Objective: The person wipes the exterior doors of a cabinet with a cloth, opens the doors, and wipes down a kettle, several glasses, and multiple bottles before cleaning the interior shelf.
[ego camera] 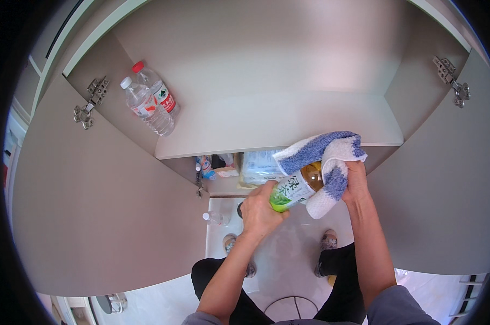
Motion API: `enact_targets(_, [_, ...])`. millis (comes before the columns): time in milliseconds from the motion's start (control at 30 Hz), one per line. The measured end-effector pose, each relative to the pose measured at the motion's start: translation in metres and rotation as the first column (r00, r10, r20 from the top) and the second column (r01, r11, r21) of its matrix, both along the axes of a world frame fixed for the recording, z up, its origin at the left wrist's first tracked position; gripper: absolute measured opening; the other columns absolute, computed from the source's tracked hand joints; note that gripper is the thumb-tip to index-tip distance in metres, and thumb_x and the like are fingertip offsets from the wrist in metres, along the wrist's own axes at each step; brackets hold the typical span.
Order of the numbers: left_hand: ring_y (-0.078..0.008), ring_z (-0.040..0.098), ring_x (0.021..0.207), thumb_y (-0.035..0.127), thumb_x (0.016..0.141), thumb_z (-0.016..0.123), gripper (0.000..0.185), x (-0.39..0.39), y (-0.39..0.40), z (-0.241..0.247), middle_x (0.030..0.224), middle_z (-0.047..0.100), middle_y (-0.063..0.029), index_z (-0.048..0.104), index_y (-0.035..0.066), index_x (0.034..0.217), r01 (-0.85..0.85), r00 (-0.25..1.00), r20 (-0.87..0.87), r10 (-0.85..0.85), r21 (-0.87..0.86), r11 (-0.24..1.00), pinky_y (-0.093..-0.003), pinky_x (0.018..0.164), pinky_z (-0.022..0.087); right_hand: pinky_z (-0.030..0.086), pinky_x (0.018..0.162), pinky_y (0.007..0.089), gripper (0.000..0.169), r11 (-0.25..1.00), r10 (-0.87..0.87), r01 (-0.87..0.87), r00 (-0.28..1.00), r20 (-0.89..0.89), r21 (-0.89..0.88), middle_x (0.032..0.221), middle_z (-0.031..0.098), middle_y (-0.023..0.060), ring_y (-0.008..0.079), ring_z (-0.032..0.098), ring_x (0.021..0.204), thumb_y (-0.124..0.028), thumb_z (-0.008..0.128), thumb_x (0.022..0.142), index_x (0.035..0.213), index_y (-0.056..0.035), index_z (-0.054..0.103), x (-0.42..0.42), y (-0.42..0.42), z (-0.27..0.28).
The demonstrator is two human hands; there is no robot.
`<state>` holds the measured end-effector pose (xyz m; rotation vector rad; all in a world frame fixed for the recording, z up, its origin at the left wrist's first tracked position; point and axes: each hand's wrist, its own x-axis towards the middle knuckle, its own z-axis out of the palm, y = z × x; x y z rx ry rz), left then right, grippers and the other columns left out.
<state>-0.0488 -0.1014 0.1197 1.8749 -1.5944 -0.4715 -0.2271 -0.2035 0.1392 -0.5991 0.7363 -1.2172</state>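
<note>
A plastic tea bottle (pixel 294 189) with a green and white label and amber liquid is held tilted in front of the cabinet. My left hand (pixel 262 210) grips it by the green end. On its other end lies a blue and white striped towel (pixel 335 162), wrapped partly around the bottle and covering that end. My right hand (pixel 355 181) holds the towel there; its fingers are mostly hidden behind the cloth. Two clear plastic bottles stand at the left on the cabinet shelf (pixel 245 126): one with a white cap (pixel 146 109), one with a red cap (pixel 162 92).
Cabinet doors stand open at the left (pixel 119 203) and right (pixel 436 174), on metal hinges. The lower compartment holds a clear plastic package (pixel 261 166) and a small box (pixel 227 168). A clear bottle (pixel 216 218) is on the floor near my feet.
</note>
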Motion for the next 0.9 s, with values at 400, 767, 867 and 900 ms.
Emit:
enact_targets(400, [-0.0249, 0.063, 0.085, 0.018, 0.060, 0.076, 0.054, -0.024, -0.004, -0.018, 0.088, 0.064, -0.0153, 0.054, 0.001, 0.105, 0.142, 0.776, -0.605, -0.178, -0.107, 0.984, -0.0295, 0.076, 0.047, 0.048, 0.080, 0.0322, 0.030, 0.997, 0.061, -0.059, 0.997, 0.046, -0.043, 0.103, 0.058, 0.0059, 0.0157, 0.056, 0.093, -0.017, 0.062, 0.082, 0.109, -0.0075, 0.052, 0.028, 0.023, -0.005])
enact_targets(767, [-0.0216, 0.062, 0.085, 0.014, 0.057, 0.079, 0.053, -0.022, -0.002, -0.017, 0.094, 0.064, -0.0089, 0.056, 0.000, 0.103, 0.388, 0.550, -0.815, -0.185, 0.053, 0.920, -0.0300, 0.076, 0.048, 0.047, 0.071, 0.0291, 0.031, 0.989, 0.119, -0.138, 0.947, -0.298, -0.046, 0.086, 0.059, 0.0036, 0.0148, 0.057, 0.077, -0.027, 0.057, 0.085, 0.107, -0.0048, 0.055, 0.025, 0.024, 0.010])
enact_targets(867, [-0.0217, 0.062, 0.088, 0.016, 0.058, 0.079, 0.055, -0.015, 0.005, -0.011, 0.096, 0.064, -0.0101, 0.056, 0.001, 0.105, 0.698, 0.210, -0.969, -0.133, 0.054, 0.714, -0.0321, 0.082, 0.046, 0.049, 0.068, 0.0280, 0.034, 0.995, -0.066, 0.017, 0.851, -0.521, -0.098, 0.087, 0.061, 0.0057, 0.0156, 0.059, 0.077, -0.031, 0.046, 0.091, 0.107, -0.0029, 0.056, 0.028, 0.029, 0.026])
enact_targets(900, [-0.0214, 0.061, 0.090, 0.017, 0.058, 0.080, 0.055, -0.014, 0.007, -0.011, 0.097, 0.064, -0.0109, 0.057, 0.002, 0.106, 0.770, 0.083, -0.991, -0.107, -0.004, 0.638, -0.0331, 0.084, 0.046, 0.050, 0.069, 0.0283, 0.035, 0.991, -0.115, 0.067, 0.869, -0.481, -0.116, 0.087, 0.062, 0.0068, 0.0163, 0.060, 0.078, -0.030, 0.045, 0.093, 0.108, -0.0012, 0.056, 0.028, 0.028, 0.025])
